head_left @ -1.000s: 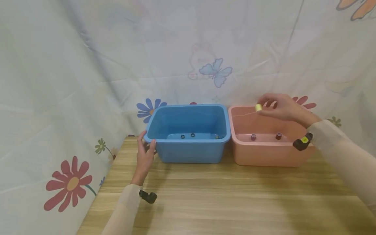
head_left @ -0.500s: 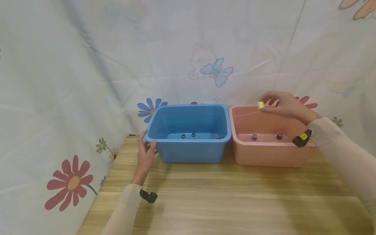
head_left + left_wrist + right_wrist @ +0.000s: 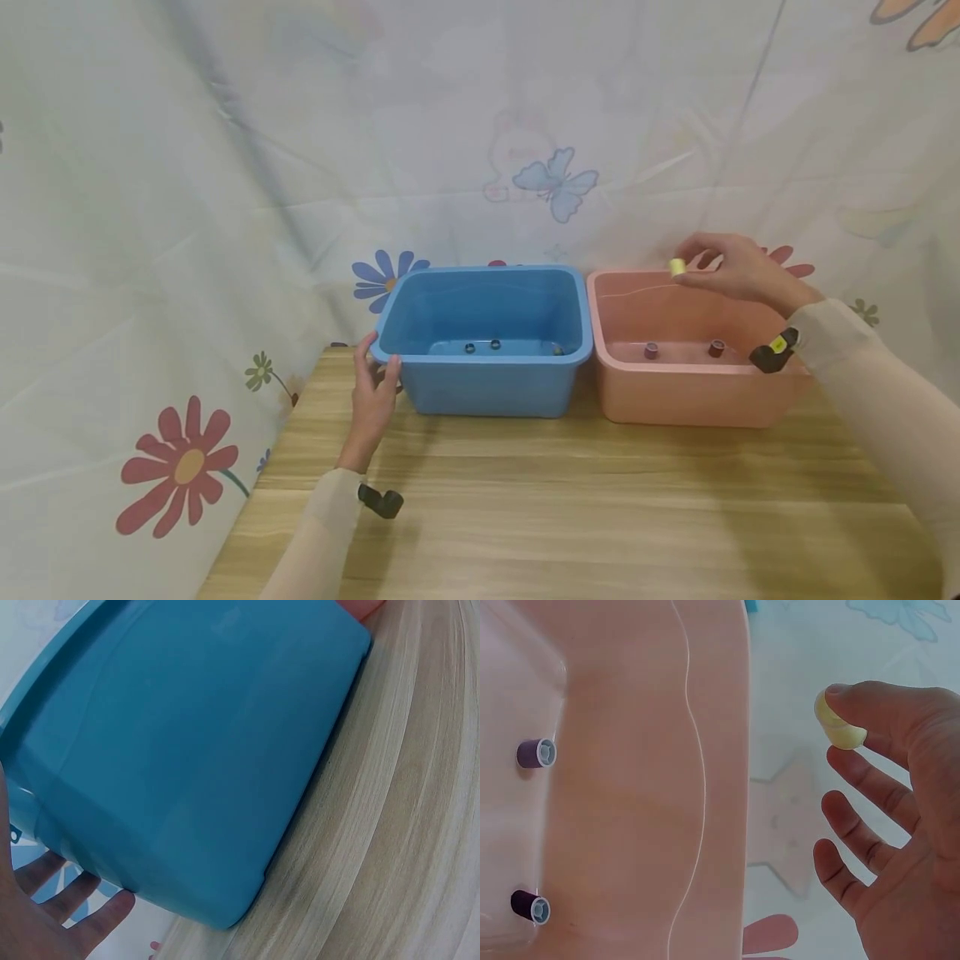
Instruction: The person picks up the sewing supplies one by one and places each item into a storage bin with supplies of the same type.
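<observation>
My right hand (image 3: 731, 265) pinches a small pale yellow thread spool (image 3: 840, 726) between thumb and index finger, its other fingers spread. That hand is above the back of the pink bin (image 3: 690, 396); the right wrist view has the spool beyond the bin's rim. On the bin's floor lie a purple spool (image 3: 536, 754) and a dark purple spool (image 3: 530, 907). My left hand (image 3: 372, 408) holds the front left corner of the blue bin (image 3: 491, 387), thumb at the front rim and fingers along the side wall (image 3: 180, 742). Several small dark spools (image 3: 495, 344) lie inside the blue bin.
The two bins stand side by side at the back of a wooden table (image 3: 525, 500), their rims almost meeting. A pale curtain (image 3: 450, 125) printed with flowers and butterflies hangs close behind them and along the left.
My right hand has drifted slightly right and up with the yellow spool still pinched. The left hand stays on the corner of the blue bin, and both bins stay in place.
</observation>
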Demonstrator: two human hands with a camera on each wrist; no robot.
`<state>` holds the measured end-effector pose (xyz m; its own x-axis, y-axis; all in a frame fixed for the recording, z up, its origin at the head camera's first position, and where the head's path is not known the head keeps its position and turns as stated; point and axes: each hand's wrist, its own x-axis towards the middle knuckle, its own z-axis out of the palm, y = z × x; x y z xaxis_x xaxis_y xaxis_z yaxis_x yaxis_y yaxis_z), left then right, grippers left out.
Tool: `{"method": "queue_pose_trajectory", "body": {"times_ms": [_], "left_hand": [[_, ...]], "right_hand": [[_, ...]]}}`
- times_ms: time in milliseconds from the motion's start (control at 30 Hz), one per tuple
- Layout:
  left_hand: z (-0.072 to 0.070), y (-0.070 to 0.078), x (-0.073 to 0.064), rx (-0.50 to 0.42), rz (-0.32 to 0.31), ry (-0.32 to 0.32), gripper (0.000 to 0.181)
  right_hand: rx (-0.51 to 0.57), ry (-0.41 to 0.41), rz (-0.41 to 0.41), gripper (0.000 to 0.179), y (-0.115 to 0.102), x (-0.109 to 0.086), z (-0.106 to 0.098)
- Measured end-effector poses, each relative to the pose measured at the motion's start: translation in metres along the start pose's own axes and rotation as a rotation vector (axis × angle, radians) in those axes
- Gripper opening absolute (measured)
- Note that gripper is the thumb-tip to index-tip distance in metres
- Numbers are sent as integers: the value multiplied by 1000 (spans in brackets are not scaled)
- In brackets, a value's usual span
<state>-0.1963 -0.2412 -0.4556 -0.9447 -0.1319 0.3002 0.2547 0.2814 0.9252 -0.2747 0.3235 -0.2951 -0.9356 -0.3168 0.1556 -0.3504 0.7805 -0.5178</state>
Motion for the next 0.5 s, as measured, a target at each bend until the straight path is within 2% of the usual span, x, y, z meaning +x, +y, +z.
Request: {"method": "queue_pose_trajectory", "body": {"times_ms": [167,500], "left_hand": [[0,0,0,-16,19,4,62],[1,-2,0,10,2,19,60]], "right_hand": [[26,-24,20,50,3,0,-2],[21,-30,43,53,9,0,0]]}}
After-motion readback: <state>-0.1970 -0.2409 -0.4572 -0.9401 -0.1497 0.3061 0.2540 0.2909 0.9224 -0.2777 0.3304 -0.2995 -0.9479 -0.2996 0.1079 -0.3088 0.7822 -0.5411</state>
